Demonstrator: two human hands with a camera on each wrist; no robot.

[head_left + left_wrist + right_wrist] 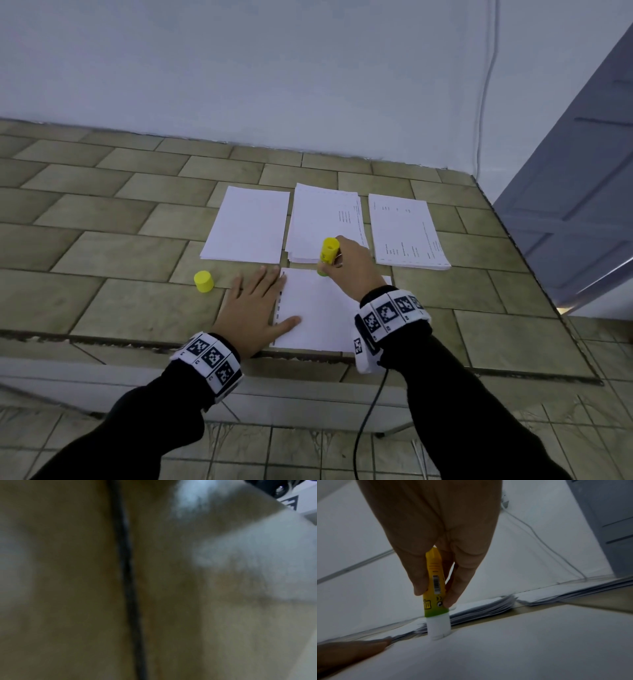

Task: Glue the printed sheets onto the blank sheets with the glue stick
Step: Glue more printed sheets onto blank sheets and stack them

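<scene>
A single white sheet (318, 311) lies near the counter's front edge, its upper face blank. My right hand (346, 263) grips the yellow glue stick (329, 253) upright, its white glue tip (438, 628) pressed on the sheet's far edge. My left hand (253, 308) lies flat with straight fingers across the sheet's left edge, thumb on the paper. Behind stand a blank stack (248, 224), a middle stack (323, 221) and a printed stack (407, 231). The yellow cap (203, 281) stands left of my left hand. The left wrist view is a blur of counter surface.
The tiled counter (102, 240) runs wide to the left and ends at a front edge (102, 339) just under my wrists. A white wall (274, 68) backs it, with a thin cable (486, 85) hanging down. A grey door (582, 188) stands at the right.
</scene>
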